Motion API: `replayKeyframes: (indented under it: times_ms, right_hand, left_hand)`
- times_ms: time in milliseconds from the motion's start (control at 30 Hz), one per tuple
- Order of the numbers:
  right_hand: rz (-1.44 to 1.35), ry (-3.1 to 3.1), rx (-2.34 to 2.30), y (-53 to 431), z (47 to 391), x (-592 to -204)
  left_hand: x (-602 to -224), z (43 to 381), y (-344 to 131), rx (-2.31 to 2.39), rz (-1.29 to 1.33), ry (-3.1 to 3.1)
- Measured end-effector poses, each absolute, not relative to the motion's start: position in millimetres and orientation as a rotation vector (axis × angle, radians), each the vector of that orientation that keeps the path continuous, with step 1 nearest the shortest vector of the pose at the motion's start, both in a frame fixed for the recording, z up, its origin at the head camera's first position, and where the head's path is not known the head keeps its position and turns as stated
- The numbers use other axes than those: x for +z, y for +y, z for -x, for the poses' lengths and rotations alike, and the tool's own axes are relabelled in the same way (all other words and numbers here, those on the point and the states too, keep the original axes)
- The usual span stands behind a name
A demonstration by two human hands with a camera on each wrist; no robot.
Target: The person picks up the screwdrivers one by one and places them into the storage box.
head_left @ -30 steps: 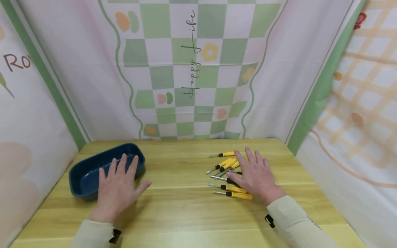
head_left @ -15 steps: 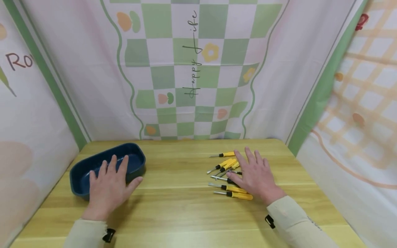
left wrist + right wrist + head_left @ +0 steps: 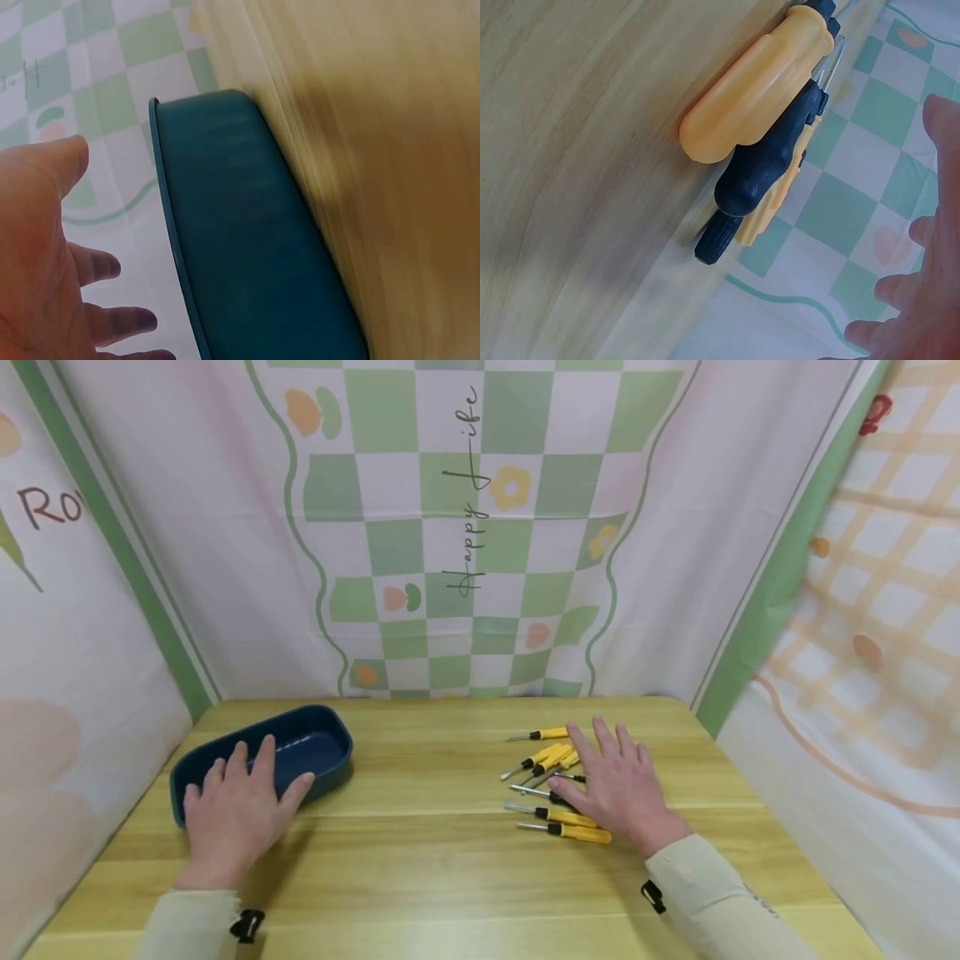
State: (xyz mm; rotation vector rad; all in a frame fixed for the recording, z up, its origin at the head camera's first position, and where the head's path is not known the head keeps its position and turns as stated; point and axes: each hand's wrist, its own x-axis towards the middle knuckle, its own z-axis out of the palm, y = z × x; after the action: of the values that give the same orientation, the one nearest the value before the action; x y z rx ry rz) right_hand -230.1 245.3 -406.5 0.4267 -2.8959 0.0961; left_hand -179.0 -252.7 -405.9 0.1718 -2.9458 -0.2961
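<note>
A dark blue rectangular tray [image 3: 315, 752] stands at the left of the table. Over its near side hovers my left hand [image 3: 231, 822], fingers spread and holding nothing; the left wrist view shows a gap between the hand and the tray's wall [image 3: 232, 217]. Several screwdrivers with yellow handles [image 3: 585, 833] lie on the right, pointing left, and a black-handled one [image 3: 761, 161] lies among them in the right wrist view. My right hand [image 3: 622, 789] is held above the screwdrivers with spread fingers, apart from them, and hides some of their handles.
The wooden table [image 3: 420, 877] runs up to a checkered cloth [image 3: 442, 543] hanging behind it. More printed cloth hangs at the left and right sides. Each sleeve has a black clip near the wrist.
My left hand has moved left across the near side of the tray, uncovering more of its right end. The right hand and the screwdrivers have stayed in place.
</note>
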Motion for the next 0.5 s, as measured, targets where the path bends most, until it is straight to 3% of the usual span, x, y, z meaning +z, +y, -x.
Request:
replayKeyframes:
  times_ms: [500]
  right_hand:
    - [-0.424, -2.893, 0.098, 246, 230, -409]
  left_hand:
    - [-404, 177, -281, -0.344, -0.486, -3.023]
